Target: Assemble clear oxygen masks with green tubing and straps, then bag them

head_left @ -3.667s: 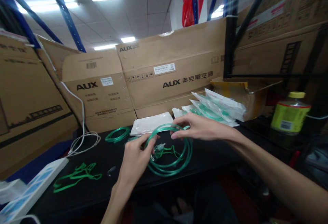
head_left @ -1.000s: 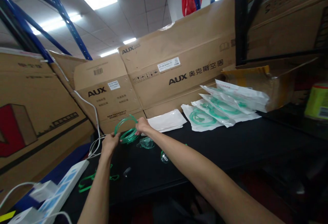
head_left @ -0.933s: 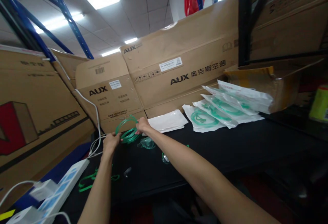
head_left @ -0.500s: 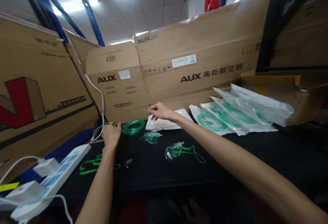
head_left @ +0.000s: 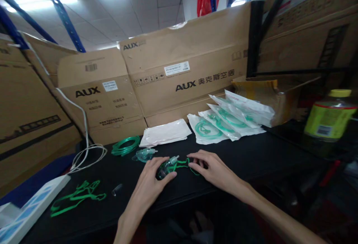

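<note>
A clear, green-tinted oxygen mask lies on the black table, with the fingers and thumb of my left hand closed around its sides. From it a green elastic strap runs rightward to my right hand, whose fingertips pinch the strap. Just behind, a second oxygen mask rests beside a coil of green tubing. Left of my left hand are a small clear plastic piece and a tangle of loose green straps.
A stack of white pouches and several clear-fronted packs of green tubing line the back, before cardboard panels. A power strip and white cable are at left. A yellow-labelled bottle stands at right.
Both hands have come forward from the back of the table to the front mask. My left hand has closed around it and my right has taken its strap. The view has turned right.
</note>
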### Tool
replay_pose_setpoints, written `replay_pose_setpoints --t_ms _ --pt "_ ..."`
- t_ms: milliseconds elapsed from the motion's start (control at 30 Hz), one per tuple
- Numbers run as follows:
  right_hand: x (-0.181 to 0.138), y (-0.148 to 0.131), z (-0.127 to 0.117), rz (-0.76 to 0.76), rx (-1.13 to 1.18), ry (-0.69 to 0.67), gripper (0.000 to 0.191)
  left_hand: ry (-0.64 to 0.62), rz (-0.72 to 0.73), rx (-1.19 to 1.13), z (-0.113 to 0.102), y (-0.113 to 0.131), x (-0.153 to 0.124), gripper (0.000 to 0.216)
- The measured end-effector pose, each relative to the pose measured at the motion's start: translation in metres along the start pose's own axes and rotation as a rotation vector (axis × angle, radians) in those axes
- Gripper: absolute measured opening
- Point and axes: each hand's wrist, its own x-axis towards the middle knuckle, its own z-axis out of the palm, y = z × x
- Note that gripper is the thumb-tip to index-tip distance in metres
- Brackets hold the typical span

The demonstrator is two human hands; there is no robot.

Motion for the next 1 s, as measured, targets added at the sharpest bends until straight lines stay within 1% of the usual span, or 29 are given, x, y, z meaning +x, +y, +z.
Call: replay_pose_setpoints --t_ms 100,167,267,333,500,633,700,833,900,1000 --pt "0.003 -0.001 0.005 -0.040 0.043 0.028 0.036 0.022 0.076 0.014 0.006 -0.001 0.007 0.035" --pt "0.006 -0.002 0.005 -0.098 0.079 0.016 0.040 0.046 0.140 0.008 0.007 0.003 0.011 0.034" --pt "0.008 -0.002 0.003 -0.164 0.147 0.004 0.035 0.041 0.246 -0.037 0.011 0.014 0.019 0.034" --pt "0.008 -0.001 0.001 -0.148 0.208 0.015 0.029 0.034 0.279 -0.083 0.015 0.022 0.023 0.033" --pt "0.005 0.001 -0.003 0.003 0.399 0.045 0.021 0.041 0.242 -0.160 0.024 0.030 0.025 0.040" --pt "0.004 0.000 -0.004 0.062 0.587 0.025 0.018 0.010 0.187 -0.188 0.020 0.029 0.021 0.048" --pt "0.004 0.000 -0.004 0.090 0.641 0.032 0.018 0.004 0.165 -0.202 0.017 0.028 0.020 0.046" --pt "0.004 -0.001 -0.005 0.117 0.642 0.032 0.017 0.058 0.190 -0.223 0.015 0.027 0.019 0.035" --pt "0.003 -0.001 -0.005 0.123 0.624 0.012 0.015 0.090 0.205 -0.228 0.016 0.027 0.019 0.034" --pt "0.003 0.001 -0.005 0.133 0.604 -0.006 0.014 0.114 0.191 -0.248 0.018 0.025 0.019 0.037"
